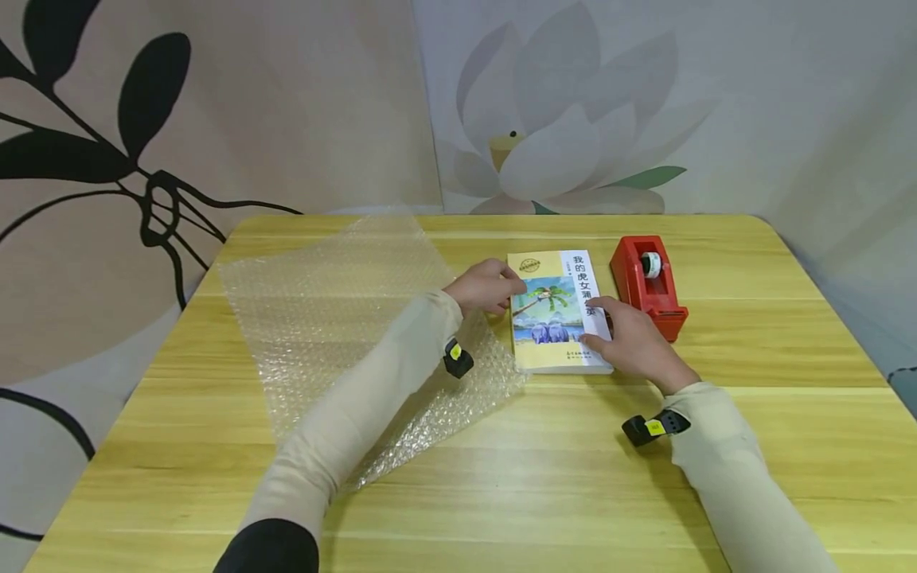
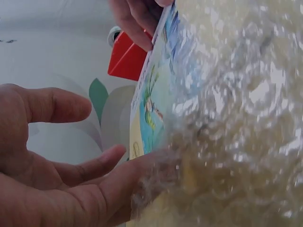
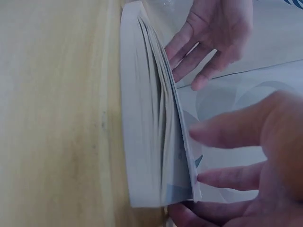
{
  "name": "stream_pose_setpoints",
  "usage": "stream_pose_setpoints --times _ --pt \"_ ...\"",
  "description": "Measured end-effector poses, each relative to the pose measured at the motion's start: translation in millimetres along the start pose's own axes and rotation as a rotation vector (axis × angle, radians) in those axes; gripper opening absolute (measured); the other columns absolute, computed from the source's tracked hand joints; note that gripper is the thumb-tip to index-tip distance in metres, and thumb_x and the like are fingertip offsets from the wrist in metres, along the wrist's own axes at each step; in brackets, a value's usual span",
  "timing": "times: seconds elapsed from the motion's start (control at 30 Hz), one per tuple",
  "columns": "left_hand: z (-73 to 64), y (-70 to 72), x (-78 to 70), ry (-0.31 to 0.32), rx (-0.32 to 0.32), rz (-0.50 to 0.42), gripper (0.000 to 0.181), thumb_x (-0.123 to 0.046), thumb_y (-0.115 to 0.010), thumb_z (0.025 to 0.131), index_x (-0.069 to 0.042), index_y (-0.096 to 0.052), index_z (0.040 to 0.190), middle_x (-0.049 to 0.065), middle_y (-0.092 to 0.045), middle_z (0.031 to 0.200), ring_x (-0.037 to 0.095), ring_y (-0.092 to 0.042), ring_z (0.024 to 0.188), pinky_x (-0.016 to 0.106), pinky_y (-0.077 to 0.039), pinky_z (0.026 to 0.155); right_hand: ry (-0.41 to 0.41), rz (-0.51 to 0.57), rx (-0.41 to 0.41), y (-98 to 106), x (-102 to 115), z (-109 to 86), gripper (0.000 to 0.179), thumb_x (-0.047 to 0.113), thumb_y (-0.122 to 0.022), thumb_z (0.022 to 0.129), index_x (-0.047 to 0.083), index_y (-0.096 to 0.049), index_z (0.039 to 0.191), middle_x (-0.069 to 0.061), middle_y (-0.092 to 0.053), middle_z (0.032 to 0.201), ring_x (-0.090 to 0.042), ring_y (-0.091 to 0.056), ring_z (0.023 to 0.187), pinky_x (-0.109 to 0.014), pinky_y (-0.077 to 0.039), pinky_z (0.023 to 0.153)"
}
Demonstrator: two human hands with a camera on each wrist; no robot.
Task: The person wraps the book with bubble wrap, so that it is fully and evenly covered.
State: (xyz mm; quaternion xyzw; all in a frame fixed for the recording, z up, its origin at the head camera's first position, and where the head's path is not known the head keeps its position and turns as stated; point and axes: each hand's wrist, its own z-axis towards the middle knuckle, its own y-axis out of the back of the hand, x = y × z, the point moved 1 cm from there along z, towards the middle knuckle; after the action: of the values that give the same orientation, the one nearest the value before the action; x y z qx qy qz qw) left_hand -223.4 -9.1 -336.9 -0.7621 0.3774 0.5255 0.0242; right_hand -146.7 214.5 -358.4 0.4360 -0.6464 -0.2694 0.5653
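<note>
A paperback book point(image 1: 550, 318) with a palm-tree and elephant picture lies face up on the table. My left hand point(image 1: 485, 286) is at its left edge, fingers loosely bent and fingertips right by the cover. My right hand point(image 1: 637, 338) is at the right edge, its thumb and forefinger over the margin of the cover. In the right wrist view the page edges point(image 3: 151, 118) fan slightly apart, with my right fingertips point(image 3: 208, 176) against the cover's side. A clear sheet of bubble wrap point(image 1: 322, 318) lies under my left forearm, its corner reaching the book; it hides part of the book in the left wrist view.
A red tape dispenser point(image 1: 648, 290) with a roll of tape stands just right of the book, close to my right hand. The wooden table point(image 1: 516, 477) ends at a wall point(image 1: 322, 103) printed with leaves and a large flower.
</note>
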Motion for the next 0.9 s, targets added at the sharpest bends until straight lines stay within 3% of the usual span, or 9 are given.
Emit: stream_pose_setpoints --times 0.17,0.23,0.33,0.4,0.47,0.53,0.63,0.77,0.9 --pt "0.7 -4.0 -0.7 0.0 -0.033 -0.014 0.04 -0.031 -0.053 0.092 -0.009 -0.045 0.125 0.008 -0.044 0.136 0.03 -0.056 0.114 0.037 -0.053 0.088 -0.008 0.018 0.006 -2.3 1.5 2.3 0.066 0.024 -0.064 0.085 0.002 -0.035 0.14 -0.021 -0.043 0.136 -0.035 -0.047 0.11 -0.054 -0.043 0.097" --pt "2.2 -6.5 -0.5 0.002 -0.059 -0.03 0.041 -0.029 -0.053 0.092 -0.008 -0.044 0.126 0.006 -0.045 0.13 0.027 -0.058 0.108 0.036 -0.054 0.086 -0.016 0.019 0.007 -2.6 1.9 2.9 0.067 0.024 -0.065 0.084 0.002 -0.036 0.14 -0.021 -0.042 0.138 -0.035 -0.045 0.112 -0.055 -0.042 0.098" --pt "4.5 -12.8 -2.4 0.009 -0.101 -0.027 0.048 -0.03 -0.052 0.092 -0.008 -0.04 0.134 0.001 -0.055 0.092 0.017 -0.057 0.069 0.032 -0.053 0.07 -0.025 0.009 0.007 -2.6 2.1 3.9 0.067 0.023 -0.066 0.083 0.002 -0.036 0.139 -0.022 -0.039 0.141 -0.037 -0.042 0.118 -0.057 -0.039 0.1" --pt "5.3 -17.2 -5.3 0.019 -0.128 -0.009 0.053 -0.031 -0.051 0.093 -0.01 -0.035 0.139 -0.003 -0.046 0.068 0.014 -0.042 0.049 0.031 -0.046 0.057 -0.024 -0.001 0.002 -2.5 1.9 4.6 0.067 0.023 -0.067 0.083 0.002 -0.037 0.139 -0.022 -0.038 0.142 -0.038 -0.041 0.12 -0.058 -0.037 0.102" --pt "5.7 -20.1 -7.3 0.02 -0.15 0.008 0.056 -0.033 -0.05 0.093 -0.012 -0.032 0.142 0.001 -0.053 0.07 0.013 -0.042 0.047 0.033 -0.044 0.057 -0.023 -0.01 -0.003 -2.9 1.1 5.5 0.067 0.022 -0.067 0.082 0.001 -0.038 0.139 -0.023 -0.038 0.142 -0.038 -0.04 0.121 -0.058 -0.036 0.102" --pt "6.6 -20.7 -6.9 0.007 -0.161 -0.007 0.055 -0.032 -0.05 0.093 -0.012 -0.032 0.141 0.007 -0.06 0.085 0.018 -0.049 0.054 0.035 -0.049 0.064 -0.023 -0.013 -0.009 -3.2 0.6 6.2 0.067 0.022 -0.067 0.082 0.001 -0.038 0.138 -0.023 -0.039 0.141 -0.038 -0.04 0.121 -0.059 -0.035 0.103" --pt "7.5 -19.4 -3.9 -0.026 -0.16 -0.048 0.045 -0.031 -0.049 0.093 -0.011 -0.043 0.133 0.011 -0.056 0.118 0.022 -0.056 0.073 0.04 -0.052 0.08 -0.029 -0.015 -0.008 -3.4 -0.6 6.5 0.066 0.023 -0.066 0.083 0.001 -0.038 0.138 -0.023 -0.039 0.141 -0.039 -0.039 0.122 -0.059 -0.034 0.103" --pt "6.9 -18.1 -1.7 -0.075 -0.127 -0.081 0.031 -0.025 -0.05 0.093 -0.01 -0.055 0.12 0.007 -0.058 0.107 0.021 -0.05 0.069 0.041 -0.05 0.075 -0.037 0.0 -0.002 -3.1 -1.2 6.1 0.064 0.023 -0.064 0.084 0.002 -0.038 0.139 -0.023 -0.039 0.141 -0.04 -0.037 0.125 -0.059 -0.034 0.103" --pt "7.5 -17.7 -2.9 -0.101 -0.085 -0.084 0.029 -0.014 -0.055 0.09 -0.007 -0.055 0.118 0.006 -0.052 0.092 0.017 -0.043 0.061 0.037 -0.045 0.066 -0.035 0.018 -0.002 -3.1 -1.1 6.4 0.062 0.023 -0.063 0.085 0.003 -0.039 0.139 -0.022 -0.039 0.141 -0.038 -0.039 0.121 -0.058 -0.037 0.101"
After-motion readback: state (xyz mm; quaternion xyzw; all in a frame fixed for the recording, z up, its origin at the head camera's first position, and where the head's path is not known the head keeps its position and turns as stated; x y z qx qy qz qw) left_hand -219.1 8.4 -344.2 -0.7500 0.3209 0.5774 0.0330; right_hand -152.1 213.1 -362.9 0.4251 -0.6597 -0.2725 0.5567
